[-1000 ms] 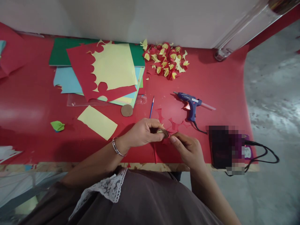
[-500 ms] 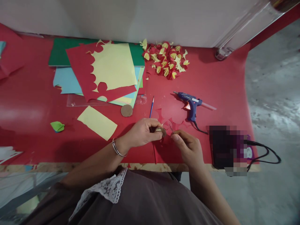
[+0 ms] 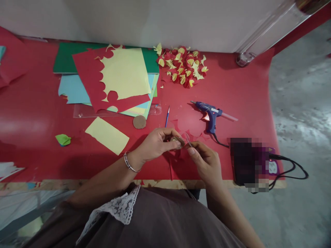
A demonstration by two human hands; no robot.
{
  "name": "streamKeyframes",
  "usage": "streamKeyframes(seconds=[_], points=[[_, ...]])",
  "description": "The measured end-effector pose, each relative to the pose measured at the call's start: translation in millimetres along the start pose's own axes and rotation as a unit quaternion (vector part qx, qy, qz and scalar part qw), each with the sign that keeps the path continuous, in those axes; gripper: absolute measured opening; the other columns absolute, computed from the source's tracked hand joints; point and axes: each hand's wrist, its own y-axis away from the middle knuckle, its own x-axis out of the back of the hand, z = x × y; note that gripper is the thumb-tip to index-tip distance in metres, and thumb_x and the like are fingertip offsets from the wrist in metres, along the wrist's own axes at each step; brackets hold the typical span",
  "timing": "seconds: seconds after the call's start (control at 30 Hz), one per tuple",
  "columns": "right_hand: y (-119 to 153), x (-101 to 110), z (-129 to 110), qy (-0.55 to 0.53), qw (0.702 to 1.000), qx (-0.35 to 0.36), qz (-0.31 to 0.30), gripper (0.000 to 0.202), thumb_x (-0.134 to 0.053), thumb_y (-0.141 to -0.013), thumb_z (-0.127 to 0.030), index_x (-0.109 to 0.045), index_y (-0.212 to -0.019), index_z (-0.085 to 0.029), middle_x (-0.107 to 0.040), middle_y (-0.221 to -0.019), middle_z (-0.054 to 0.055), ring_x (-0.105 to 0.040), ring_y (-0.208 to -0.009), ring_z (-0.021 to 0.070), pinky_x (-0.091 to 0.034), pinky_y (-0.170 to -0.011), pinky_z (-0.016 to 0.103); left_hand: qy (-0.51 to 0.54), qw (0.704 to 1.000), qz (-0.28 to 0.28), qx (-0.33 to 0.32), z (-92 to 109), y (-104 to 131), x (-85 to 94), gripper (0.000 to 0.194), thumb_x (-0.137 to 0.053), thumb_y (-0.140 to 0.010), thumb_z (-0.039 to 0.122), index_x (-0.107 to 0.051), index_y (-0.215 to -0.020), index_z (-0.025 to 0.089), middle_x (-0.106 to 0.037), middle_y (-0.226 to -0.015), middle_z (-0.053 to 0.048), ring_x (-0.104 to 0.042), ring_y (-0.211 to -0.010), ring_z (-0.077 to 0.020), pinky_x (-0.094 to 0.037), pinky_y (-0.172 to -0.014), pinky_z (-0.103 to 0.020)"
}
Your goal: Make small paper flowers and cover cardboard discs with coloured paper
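Between the thumb and fingers of my left hand (image 3: 158,145) is a small brown disc (image 3: 182,141), partly covered by the fingers, with a pale yellowish bit on it. My right hand (image 3: 205,159) is closed on a thin pointed tool (image 3: 188,138), whose kind I cannot make out; its tip rises close to the disc's right edge. Cut red paper scraps (image 3: 192,134) lie beneath and beyond both hands. Just past the left hand rests a blue pencil-like stick (image 3: 167,116), and a second brown disc (image 3: 139,122) lies flat to its left.
A blue glue gun (image 3: 210,112) lies right of centre, its cord running to a dark, blurred-out object (image 3: 241,165). Stacked coloured paper (image 3: 126,72) and a heap of red-yellow paper flowers (image 3: 181,65) are at the back. A yellow sheet (image 3: 107,135) and green paper leaf (image 3: 63,139) lie left.
My right hand has moved slightly left, bringing the pointed tool nearer to the disc. The left hand has tilted the disc a little.
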Motion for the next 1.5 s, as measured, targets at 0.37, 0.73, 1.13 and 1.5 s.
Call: streamKeyframes(seconds=[0.37,0.73,1.13,1.5], points=[[3.4,1.6,-2.2,0.020,0.999,0.026,-0.002,0.056,-0.062,-0.101,-0.068,-0.079,-0.082,-0.019,-0.060,-0.060,-0.001,-0.049,-0.053,0.0122,-0.038,-0.051,0.024,0.118,0.993,-0.003,-0.007,0.5,-0.3,-5.9,0.029,-0.094,-0.083,0.035,-0.075,-0.091,0.015,-0.077,-0.086,-0.002,-0.072,-0.080,-0.0123,-0.057,-0.082,-0.026],[3.4,0.4,1.1,0.038,0.998,0.055,0.007,0.048,-0.063,-0.103,-0.059,-0.081,-0.085,-0.019,-0.071,-0.066,0.000,-0.056,-0.054,0.0122,-0.041,-0.054,0.024,0.092,0.995,0.016,0.020,-0.3,1.4,-8.1,0.037,-0.097,-0.075,0.033,-0.065,-0.085,0.016,-0.068,-0.076,0.002,-0.065,-0.068,-0.0087,-0.054,-0.068,-0.022],[4.6,3.7,-2.4,0.036,0.997,0.065,0.004,0.051,-0.062,-0.104,-0.062,-0.082,-0.085,-0.019,-0.072,-0.066,0.001,-0.058,-0.054,0.0125,-0.043,-0.053,0.023,0.046,0.999,0.002,-0.005,-2.1,0.9,-9.2,0.043,-0.096,-0.079,0.047,-0.070,-0.088,0.015,-0.073,-0.079,-0.002,-0.067,-0.066,-0.0098,-0.055,-0.065,-0.023],[5.1,4.7,0.2,0.048,0.997,0.068,0.010,0.052,-0.061,-0.104,-0.063,-0.081,-0.083,-0.019,-0.072,-0.065,0.001,-0.058,-0.053,0.0125,-0.043,-0.053,0.024,0.021,1.000,-0.002,0.002,-1.9,2.4,-8.6,0.047,-0.094,-0.080,0.053,-0.067,-0.089,0.016,-0.072,-0.079,-0.001,-0.067,-0.067,-0.0102,-0.054,-0.066,-0.022]])
